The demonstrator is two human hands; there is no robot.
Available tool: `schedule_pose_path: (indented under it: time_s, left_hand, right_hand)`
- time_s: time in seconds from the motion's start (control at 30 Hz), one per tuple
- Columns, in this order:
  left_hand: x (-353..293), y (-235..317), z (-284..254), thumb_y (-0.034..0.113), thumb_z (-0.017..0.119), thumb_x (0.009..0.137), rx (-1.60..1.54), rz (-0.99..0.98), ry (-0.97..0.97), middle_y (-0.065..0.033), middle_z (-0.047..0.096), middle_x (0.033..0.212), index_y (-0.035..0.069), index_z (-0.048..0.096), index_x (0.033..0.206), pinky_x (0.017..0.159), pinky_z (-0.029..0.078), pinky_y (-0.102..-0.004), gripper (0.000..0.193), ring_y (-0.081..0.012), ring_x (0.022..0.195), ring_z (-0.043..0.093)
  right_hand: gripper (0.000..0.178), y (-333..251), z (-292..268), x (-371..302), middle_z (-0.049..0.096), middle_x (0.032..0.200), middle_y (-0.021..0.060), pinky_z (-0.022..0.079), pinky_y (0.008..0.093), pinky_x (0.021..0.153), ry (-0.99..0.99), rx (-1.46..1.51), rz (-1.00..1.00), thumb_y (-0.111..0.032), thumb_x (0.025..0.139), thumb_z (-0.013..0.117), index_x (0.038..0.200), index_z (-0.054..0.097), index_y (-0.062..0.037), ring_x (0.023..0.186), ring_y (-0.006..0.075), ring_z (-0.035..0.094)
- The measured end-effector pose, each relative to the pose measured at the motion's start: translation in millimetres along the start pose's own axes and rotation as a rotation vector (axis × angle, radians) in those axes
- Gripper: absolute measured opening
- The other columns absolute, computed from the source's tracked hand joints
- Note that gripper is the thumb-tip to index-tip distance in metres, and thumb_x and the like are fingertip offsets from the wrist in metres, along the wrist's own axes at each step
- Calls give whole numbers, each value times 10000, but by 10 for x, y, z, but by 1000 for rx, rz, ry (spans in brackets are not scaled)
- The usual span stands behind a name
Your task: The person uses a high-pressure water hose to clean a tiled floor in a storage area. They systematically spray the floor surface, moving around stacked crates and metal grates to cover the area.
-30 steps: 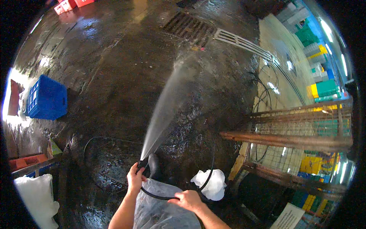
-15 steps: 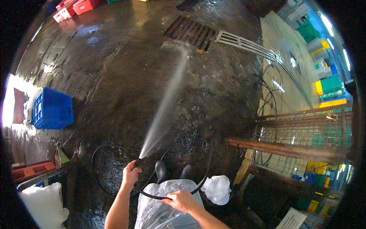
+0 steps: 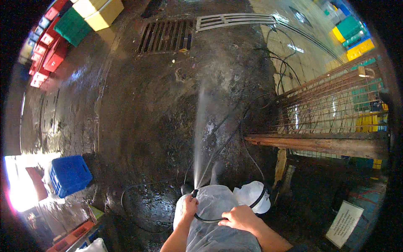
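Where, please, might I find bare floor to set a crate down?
The broadest open patch is the wet floor between the blue crate and the water spray, nearer than the drain grate. It is crowded around the left hand and right hand, with the black hose and a white bundle close by, and upper left, among coloured bins.

The head view looks out from the person's own head through the left one of two fisheye cameras worn side by side, facing forward and steeply down over the wet floor (image 3: 138, 105), upright and unmirrored. The left hand (image 3: 191, 204) and right hand (image 3: 241, 217) sit close below the lens near the lower edge, the floor grate (image 3: 166, 37) well beyond near the top, and straight edges bend toward the dark rim.
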State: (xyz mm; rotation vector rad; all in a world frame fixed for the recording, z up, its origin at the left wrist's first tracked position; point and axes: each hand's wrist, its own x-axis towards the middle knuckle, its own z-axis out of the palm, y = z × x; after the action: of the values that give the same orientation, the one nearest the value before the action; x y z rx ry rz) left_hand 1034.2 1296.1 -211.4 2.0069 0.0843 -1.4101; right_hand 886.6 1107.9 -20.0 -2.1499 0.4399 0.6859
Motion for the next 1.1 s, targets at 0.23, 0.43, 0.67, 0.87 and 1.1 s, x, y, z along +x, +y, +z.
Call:
schedule_pose_path:
  time_s: [0.23, 0.43, 0.67, 0.87, 1.1]
  left_hand:
    - [178, 132, 499, 114, 529, 869, -112, -77, -214, -28, 525, 643, 17, 573, 1113, 381, 389, -301, 266, -132, 440, 462]
    - [414, 399, 528, 86, 507, 888, -39, 38, -10, -15, 506, 655, 32, 531, 1187, 386, 389, -294, 305, -123, 441, 455]
    - [506, 438, 194, 86, 515, 853, -254, 18, 155, -31, 560, 702, -34, 574, 1177, 534, 400, -266, 351, -97, 609, 509]
    - [432, 759, -198, 37, 527, 835, -253, 125, 235, -11, 546, 697, -25, 572, 1175, 472, 360, -247, 348, -76, 541, 466]
    - [29, 1182, -502, 30, 514, 848, -386, 137, 350, -29, 547, 670, 18, 530, 1241, 386, 363, -256, 394, -94, 466, 460]
  right_hand:
    - [466, 434, -324, -202, 636, 627, 121, 516, 461, 557, -6, 23, 19, -573, 845, 580, 832, 692, -121, 605, 338, 652]
    - [442, 614, -402, -219, 622, 610, 121, 497, 457, 540, 122, 82, 0, -559, 853, 580, 802, 674, -130, 593, 339, 640]
    - [435, 623, -266, 11, 604, 588, 124, 479, 452, 538, 168, 156, -18, -547, 862, 578, 777, 660, -128, 592, 342, 627]
    - [454, 462, -204, 170, 642, 646, 121, 498, 445, 561, 151, 176, -49, -569, 860, 575, 884, 708, -135, 626, 343, 641]
    - [431, 238, -292, 115, 673, 722, 140, 517, 473, 625, 174, 315, -73, -540, 876, 572, 918, 703, -132, 682, 371, 654]
